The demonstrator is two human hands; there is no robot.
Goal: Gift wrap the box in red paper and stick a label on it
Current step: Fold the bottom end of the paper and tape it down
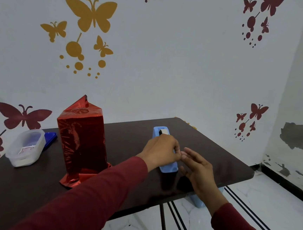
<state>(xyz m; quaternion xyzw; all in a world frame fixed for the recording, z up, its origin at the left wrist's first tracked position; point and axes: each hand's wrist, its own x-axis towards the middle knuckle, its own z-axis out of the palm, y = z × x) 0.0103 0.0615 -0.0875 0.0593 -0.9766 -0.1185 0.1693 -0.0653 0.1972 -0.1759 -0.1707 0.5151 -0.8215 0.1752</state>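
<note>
Unattended, the red-wrapped box (82,141) stands upright on the table (207,156), its top flap loose and liable to spring open. While the left hand (159,151) grips the blue tape dispenser (168,166) and the right hand (197,166) reaches in open-fingered, pulled tape could twist or stick to itself.

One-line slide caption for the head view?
Left hand grips blue tape dispenser, open right hand alongside; red-wrapped box stands upright.

Counts, dark brown table top (126,143):
- One tall box wrapped in shiny red foil paper (81,141), upright, at 9 o'clock.
- One light blue plastic tape dispenser (168,166), at centre.
- One clear plastic tub (26,148), at 9 o'clock, far edge.
- One dark blue flat lid (50,138), just behind the tub.
- Two hands: left hand (160,150), right hand (197,166).
</note>
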